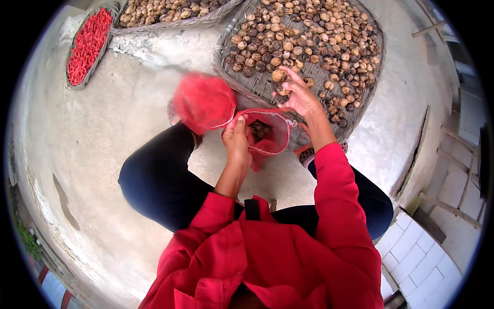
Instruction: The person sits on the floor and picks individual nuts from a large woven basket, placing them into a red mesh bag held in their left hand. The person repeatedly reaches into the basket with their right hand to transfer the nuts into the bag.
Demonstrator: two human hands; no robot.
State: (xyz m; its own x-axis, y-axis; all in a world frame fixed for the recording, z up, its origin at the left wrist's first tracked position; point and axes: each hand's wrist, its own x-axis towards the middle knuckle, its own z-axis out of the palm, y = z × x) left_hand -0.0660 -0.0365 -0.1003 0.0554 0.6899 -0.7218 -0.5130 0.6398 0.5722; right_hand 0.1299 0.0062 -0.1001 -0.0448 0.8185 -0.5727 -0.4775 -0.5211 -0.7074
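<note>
My left hand (pixel 237 140) grips the near-left rim of a red mesh bag (pixel 287 133), thumb over its white-stitched edge. The bag's mouth gapes upward, and dark walnuts (pixel 259 130) show at its bottom. Just beyond the mouth, my right hand (pixel 303 99) holds a few walnuts (pixel 279 76) in its curled fingers, over the near edge of a woven tray (pixel 262 89). Many loose walnuts (pixel 339 42), tan to blackish, lie on that tray. Left of the open bag is another red mesh bag (pixel 204 101), bulging and hazy; its contents are unclear.
A second woven tray (pixel 173 26) of walnuts stands at the far left, beside a narrow basket (pixel 101 58) of red chili peppers (pixel 88 46). My legs (pixel 158 174) flank the bags on the concrete floor (pixel 96 127). A wooden ladder (pixel 451 206) lies at the right, near white tiles (pixel 417 253).
</note>
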